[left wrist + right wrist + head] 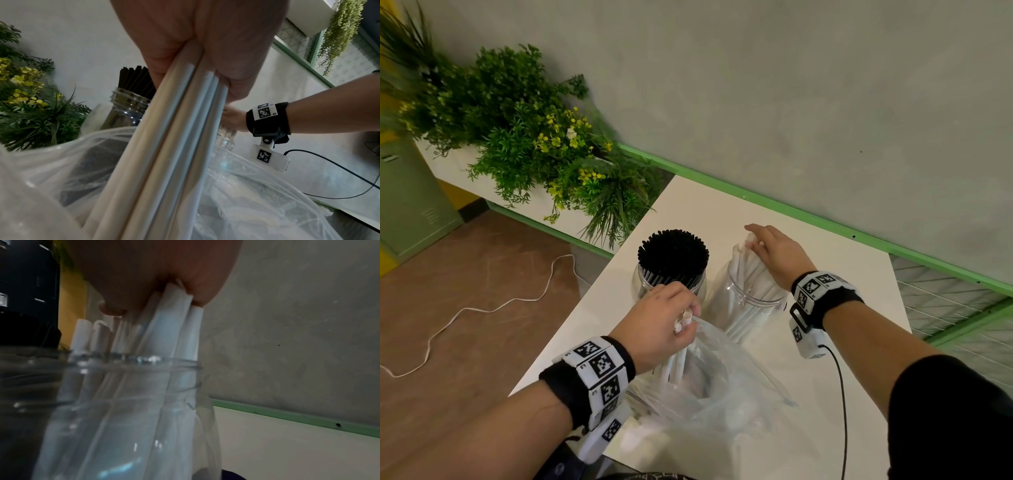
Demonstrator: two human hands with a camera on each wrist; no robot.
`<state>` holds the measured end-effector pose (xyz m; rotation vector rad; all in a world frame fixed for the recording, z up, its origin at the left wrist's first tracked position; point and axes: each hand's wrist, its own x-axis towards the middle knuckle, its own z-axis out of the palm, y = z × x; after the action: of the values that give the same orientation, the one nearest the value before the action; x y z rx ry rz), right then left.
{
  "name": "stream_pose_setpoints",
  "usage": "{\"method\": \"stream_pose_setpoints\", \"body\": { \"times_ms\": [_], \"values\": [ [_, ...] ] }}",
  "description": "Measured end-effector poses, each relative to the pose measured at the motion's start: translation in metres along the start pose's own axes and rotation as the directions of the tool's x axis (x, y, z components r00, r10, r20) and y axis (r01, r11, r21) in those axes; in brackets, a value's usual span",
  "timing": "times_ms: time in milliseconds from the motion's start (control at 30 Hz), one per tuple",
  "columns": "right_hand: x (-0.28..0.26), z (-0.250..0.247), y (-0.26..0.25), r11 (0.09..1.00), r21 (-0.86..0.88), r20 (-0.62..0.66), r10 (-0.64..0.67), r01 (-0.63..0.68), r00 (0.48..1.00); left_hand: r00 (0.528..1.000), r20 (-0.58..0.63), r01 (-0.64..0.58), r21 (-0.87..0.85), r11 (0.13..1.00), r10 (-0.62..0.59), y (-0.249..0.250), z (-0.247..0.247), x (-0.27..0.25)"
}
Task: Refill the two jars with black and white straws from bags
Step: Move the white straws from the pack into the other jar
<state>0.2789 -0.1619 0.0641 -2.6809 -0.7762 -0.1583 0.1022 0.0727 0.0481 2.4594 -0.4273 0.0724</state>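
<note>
Two clear jars stand side by side on the white table (859, 274). The left jar (669, 274) is packed with black straws (673, 255). The right jar (753, 301) holds several white straws (748, 270), and my right hand (767, 245) grips their top ends above the rim (133, 360). My left hand (671, 322) grips a bundle of white straws (170, 146) whose lower ends stand in the clear plastic bag (715, 394) in front of the jars.
Green plants with yellow flowers (544, 147) fill a planter left of the table. A grey wall with a green rail (825, 219) runs behind it. A black cable (840, 394) hangs from my right wrist; a white cord (482, 308) lies on the floor.
</note>
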Motion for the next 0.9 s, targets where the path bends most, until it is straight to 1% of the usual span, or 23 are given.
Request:
{"method": "stream_pose_setpoints", "body": {
  "times_ms": [67,133,200,267,333,400,433,500,600,733,800,900],
  "values": [
    [0.0,0.003,0.001,0.998,-0.01,-0.032,-0.057,0.057,0.998,1.0,-0.005,-0.003,-0.004,1.0,0.002,0.0,0.0,0.0],
    [-0.003,0.006,0.004,0.984,-0.126,-0.085,-0.14,0.128,0.987,1.0,-0.009,-0.003,-0.005,1.0,0.003,0.001,0.0,-0.001],
    [-0.007,0.006,0.004,0.956,-0.24,-0.119,-0.202,0.169,0.972,1.0,-0.015,-0.007,-0.003,1.0,0.007,0.0,0.0,-0.002],
    [-0.011,0.004,0.0,0.91,-0.326,-0.098,-0.303,0.257,0.948,1.0,-0.016,-0.011,0.003,1.0,0.011,0.0,0.0,-0.003],
    [-0.016,0.005,-0.004,0.854,-0.396,-0.009,-0.372,0.338,0.928,1.0,-0.017,-0.012,0.003,1.0,0.012,0.0,0.0,-0.002],
    [-0.016,0.008,-0.005,0.815,-0.447,0.089,-0.369,0.368,0.925,1.0,-0.017,-0.01,-0.007,1.0,0.009,0.0,0.0,-0.002],
    [-0.016,0.009,-0.006,0.813,-0.454,0.108,-0.356,0.365,0.928,1.0,-0.016,-0.01,-0.009,1.0,0.009,0.001,0.0,-0.002],
    [-0.013,0.011,-0.009,0.833,-0.429,0.083,-0.35,0.35,0.933,1.0,-0.014,-0.013,-0.006,1.0,0.013,0.002,-0.001,-0.002],
    [-0.011,0.009,-0.008,0.858,-0.383,0.007,-0.368,0.342,0.93,1.0,-0.012,-0.016,-0.006,1.0,0.016,0.001,-0.001,-0.003],
    [-0.017,0.004,0.001,0.87,-0.378,-0.073,-0.369,0.317,0.927,0.999,-0.033,-0.028,-0.006,1.0,0.027,0.0,0.001,-0.003],
    [-0.025,0.004,0.005,0.87,-0.375,-0.064,-0.369,0.32,0.927,0.999,-0.034,-0.029,-0.002,1.0,0.029,-0.001,0.002,-0.004],
    [-0.038,0.005,0.016,0.854,-0.402,-0.004,-0.363,0.331,0.932,0.999,-0.036,-0.031,0.001,1.0,0.031,-0.002,0.002,-0.004]
  ]
}}
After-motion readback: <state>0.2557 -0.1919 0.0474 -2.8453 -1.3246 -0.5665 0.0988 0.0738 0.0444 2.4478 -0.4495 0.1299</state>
